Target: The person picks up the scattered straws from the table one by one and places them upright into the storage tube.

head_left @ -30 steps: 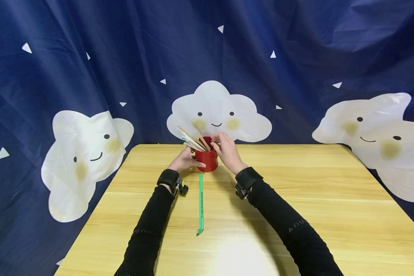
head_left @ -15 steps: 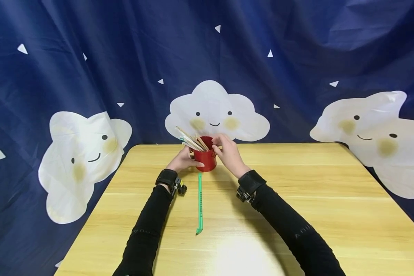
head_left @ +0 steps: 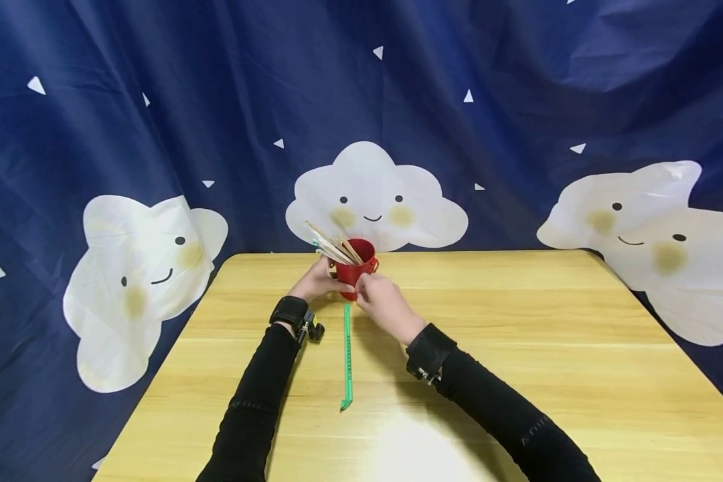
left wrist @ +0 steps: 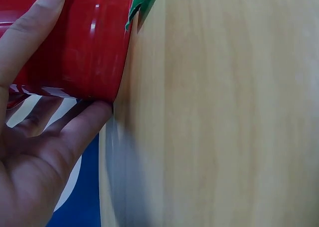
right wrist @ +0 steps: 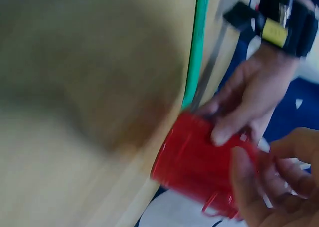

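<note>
A small red bucket (head_left: 351, 272) with side loops stands upright near the table's back edge. Thin pale sticks (head_left: 331, 248), some in clear or green-tipped wrapping, lean leftward out of it. My left hand (head_left: 316, 281) grips its left side; in the left wrist view the thumb (left wrist: 30, 35) lies across the red wall. My right hand (head_left: 387, 306) is in front of the bucket's right side. In the right wrist view its thumb and loosely bent fingers (right wrist: 294, 147) overlap the bucket, with nothing visible between them. A narrow green wrapper (head_left: 347, 355) with dark print lies in front of the bucket.
The wooden table (head_left: 518, 348) reaches back to a dark blue curtain (head_left: 247, 80) printed with white clouds. Camera straps sit on both wrists, and a bright glare patch shows near the table's front.
My right hand has left the bucket's rim and come down and nearer, in front of its right side. The left hand still holds the bucket, and the green wrapper lies as before.
</note>
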Available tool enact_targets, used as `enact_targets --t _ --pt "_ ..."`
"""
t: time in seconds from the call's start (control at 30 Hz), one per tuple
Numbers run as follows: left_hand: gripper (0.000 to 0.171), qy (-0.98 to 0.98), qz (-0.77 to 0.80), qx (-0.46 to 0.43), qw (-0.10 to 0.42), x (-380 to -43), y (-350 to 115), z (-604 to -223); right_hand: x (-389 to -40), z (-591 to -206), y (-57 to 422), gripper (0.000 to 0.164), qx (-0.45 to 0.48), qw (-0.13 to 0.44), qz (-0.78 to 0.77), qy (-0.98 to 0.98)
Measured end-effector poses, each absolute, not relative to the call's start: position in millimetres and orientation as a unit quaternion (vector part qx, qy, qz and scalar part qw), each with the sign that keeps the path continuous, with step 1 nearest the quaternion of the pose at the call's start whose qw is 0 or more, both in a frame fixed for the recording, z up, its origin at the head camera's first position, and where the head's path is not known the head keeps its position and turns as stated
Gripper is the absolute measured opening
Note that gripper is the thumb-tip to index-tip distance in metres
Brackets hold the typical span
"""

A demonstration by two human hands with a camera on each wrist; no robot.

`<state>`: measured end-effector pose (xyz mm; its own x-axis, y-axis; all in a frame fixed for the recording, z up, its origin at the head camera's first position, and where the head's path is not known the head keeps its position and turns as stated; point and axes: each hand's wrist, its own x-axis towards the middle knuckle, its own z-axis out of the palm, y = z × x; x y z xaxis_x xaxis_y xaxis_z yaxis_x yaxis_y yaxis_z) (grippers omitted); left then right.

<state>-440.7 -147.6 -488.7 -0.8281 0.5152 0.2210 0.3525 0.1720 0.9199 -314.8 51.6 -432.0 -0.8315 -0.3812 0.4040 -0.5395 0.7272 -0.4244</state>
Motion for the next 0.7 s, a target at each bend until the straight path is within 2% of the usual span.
enact_targets --t 0.23,0.47,0.53,0.7 --pt "0.098 0.753 0.585 0.295 0.067 -440 -148 -486 -296 -439 34 0.018 0.251 0.051 0.199 -0.946" --pt "0.099 0.759 0.576 0.296 0.064 -442 -149 -489 -292 -445 18 0.046 0.217 -0.042 0.181 -0.958" --pt "0.099 0.762 0.573 0.295 0.065 -442 -150 -489 -292 -447 13 0.047 0.204 -0.067 0.177 -0.960" --pt "0.097 0.766 0.569 0.291 0.070 -442 -150 -490 -295 -452 3 0.036 0.184 -0.104 0.139 -0.968"
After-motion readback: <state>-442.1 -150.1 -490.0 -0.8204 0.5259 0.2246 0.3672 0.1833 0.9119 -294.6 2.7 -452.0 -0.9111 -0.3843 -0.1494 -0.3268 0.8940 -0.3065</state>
